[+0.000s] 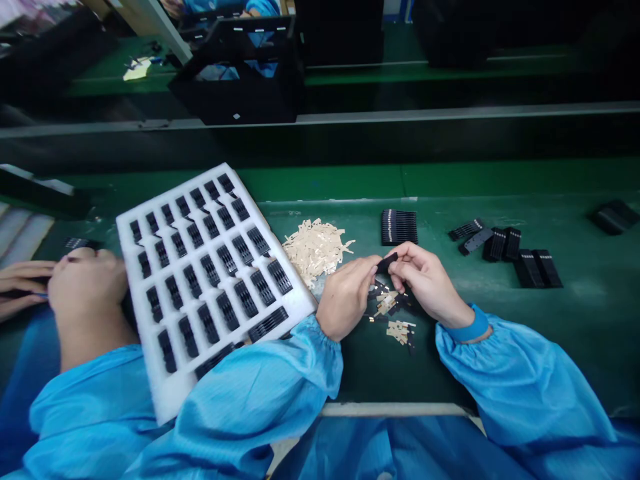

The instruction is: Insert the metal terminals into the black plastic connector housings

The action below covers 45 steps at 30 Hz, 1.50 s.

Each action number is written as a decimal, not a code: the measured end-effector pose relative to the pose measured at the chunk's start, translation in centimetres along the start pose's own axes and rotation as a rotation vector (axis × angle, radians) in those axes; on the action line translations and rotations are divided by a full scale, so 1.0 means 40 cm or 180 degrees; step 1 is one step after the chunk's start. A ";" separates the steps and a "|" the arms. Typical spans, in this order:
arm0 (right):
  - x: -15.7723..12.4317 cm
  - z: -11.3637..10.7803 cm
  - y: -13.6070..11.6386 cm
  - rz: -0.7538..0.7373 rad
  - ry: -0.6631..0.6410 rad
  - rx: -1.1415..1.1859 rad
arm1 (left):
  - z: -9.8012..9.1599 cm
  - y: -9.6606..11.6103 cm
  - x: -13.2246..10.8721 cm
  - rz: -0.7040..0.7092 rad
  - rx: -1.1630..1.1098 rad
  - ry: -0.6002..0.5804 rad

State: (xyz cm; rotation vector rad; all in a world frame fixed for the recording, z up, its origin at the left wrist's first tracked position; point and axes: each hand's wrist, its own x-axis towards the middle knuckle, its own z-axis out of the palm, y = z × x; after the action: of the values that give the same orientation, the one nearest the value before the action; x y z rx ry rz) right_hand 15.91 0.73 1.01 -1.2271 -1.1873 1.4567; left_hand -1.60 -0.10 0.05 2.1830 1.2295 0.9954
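Between my two hands is a small black plastic piece [387, 263], held just above the green work surface. My left hand [345, 297] is closed, its thumb and fingers pinching the left end of the piece. From the other side, the fingers of my right hand [423, 277] are closed on its right end. Beneath them lie loose black and beige strips [400, 331], partly hidden by my hands. A heap of beige strips [315, 250] sits beyond my left hand. Just past my fingertips is a ribbed black block [399, 228].
A white foam tray [167, 400] holding rows of black parts tilts beside my left forearm. Several black blocks [537, 269] lie to the right. Another person's hands [87, 280] are at the far left. A black bin [245, 87] stands on the shelf behind.
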 end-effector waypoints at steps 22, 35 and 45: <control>0.037 -0.070 0.012 -0.0569 0.1199 -0.0868 | -0.008 0.006 0.016 -0.1374 -0.1391 -0.0134; 0.045 -0.117 0.008 -0.1710 0.0893 -0.2762 | -0.001 -0.009 0.018 -0.1282 -0.1253 0.0055; 0.010 -0.049 0.018 -0.1262 0.0085 -0.2237 | 0.000 -0.021 0.012 -0.0683 -0.0234 -0.0290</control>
State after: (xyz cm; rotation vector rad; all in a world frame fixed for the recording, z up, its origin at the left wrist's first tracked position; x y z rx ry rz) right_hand 17.78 1.28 0.12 -1.3395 -1.8855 0.7378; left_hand -1.88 0.74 -0.35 1.9692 1.3299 0.8311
